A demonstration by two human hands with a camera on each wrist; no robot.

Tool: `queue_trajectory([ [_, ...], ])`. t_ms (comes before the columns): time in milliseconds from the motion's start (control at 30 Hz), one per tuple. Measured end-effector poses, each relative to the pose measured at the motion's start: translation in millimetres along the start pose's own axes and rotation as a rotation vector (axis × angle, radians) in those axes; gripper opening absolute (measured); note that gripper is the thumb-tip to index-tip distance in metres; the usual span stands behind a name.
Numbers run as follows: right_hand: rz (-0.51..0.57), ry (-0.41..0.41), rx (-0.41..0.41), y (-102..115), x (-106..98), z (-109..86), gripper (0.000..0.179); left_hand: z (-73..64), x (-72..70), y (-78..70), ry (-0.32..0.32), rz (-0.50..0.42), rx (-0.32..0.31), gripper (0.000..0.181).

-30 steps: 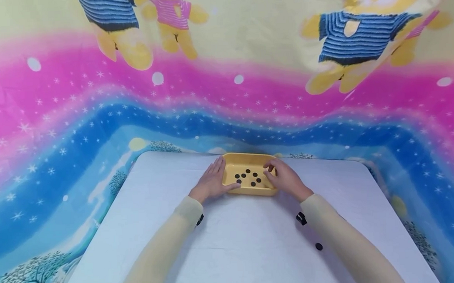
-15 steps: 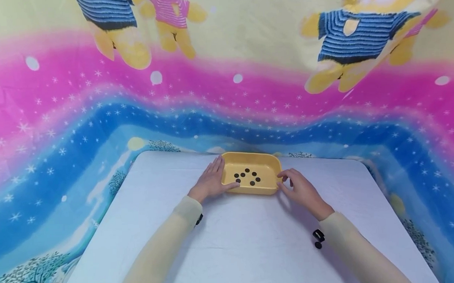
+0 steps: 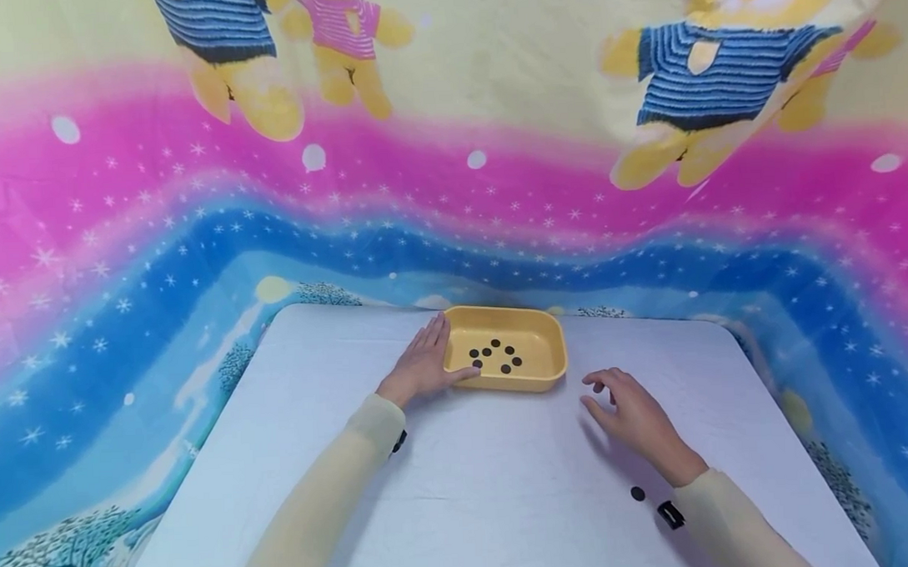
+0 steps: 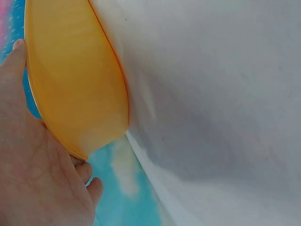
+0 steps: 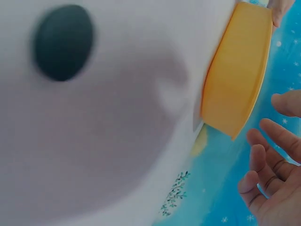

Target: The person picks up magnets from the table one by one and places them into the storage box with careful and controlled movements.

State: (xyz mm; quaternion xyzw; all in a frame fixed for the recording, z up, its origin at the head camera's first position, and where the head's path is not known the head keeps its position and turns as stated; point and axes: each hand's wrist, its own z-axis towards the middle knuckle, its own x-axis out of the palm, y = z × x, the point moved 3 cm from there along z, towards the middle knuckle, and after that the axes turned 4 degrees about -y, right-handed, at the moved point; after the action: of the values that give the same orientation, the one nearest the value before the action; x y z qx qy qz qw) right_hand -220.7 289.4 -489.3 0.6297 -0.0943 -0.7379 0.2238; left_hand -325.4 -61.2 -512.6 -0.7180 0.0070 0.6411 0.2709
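A yellow rectangular tray [image 3: 537, 347] lies at the far side of the white table, with several small black discs [image 3: 495, 344], like go stones, spread over its floor. My left hand [image 3: 425, 361] rests against the tray's left end, fingers straight and the thumb across its front rim; the left wrist view shows this hand [image 4: 40, 169] touching the rim. To the right of the tray, apart from it, my right hand [image 3: 642, 423] hovers over the table with loosely bent fingers and nothing in them. A single black disc [image 3: 637, 494] lies on the tabletop below that hand, large in the right wrist view.
The white table [image 3: 461, 500] has rounded far corners. Behind it and along its sides hangs a printed cloth [image 3: 451, 208] with bears and snowflakes. Black wrist devices [image 3: 670, 514] sit under both sleeves.
My right hand has come out of the tray and moved right and nearer to me, towards the loose disc. The left hand and the tray have stayed in place.
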Motion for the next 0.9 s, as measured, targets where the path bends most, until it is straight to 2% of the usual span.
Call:
queue_trajectory([
  [333,-0.014,0.009,0.055,-14,-8,-41.4,0.035,0.0,-0.8,-2.0,-0.018,0.011,0.010,0.122],
  [733,0.007,0.240,0.235,-34,-4,-73.7,0.042,-1.2,2.2,-1.1,-0.021,-0.001,0.010,0.123],
  [900,0.025,0.291,0.247,-36,-6,-82.6,0.041,-0.8,2.4,-1.0,-0.028,-0.006,0.012,0.123],
])
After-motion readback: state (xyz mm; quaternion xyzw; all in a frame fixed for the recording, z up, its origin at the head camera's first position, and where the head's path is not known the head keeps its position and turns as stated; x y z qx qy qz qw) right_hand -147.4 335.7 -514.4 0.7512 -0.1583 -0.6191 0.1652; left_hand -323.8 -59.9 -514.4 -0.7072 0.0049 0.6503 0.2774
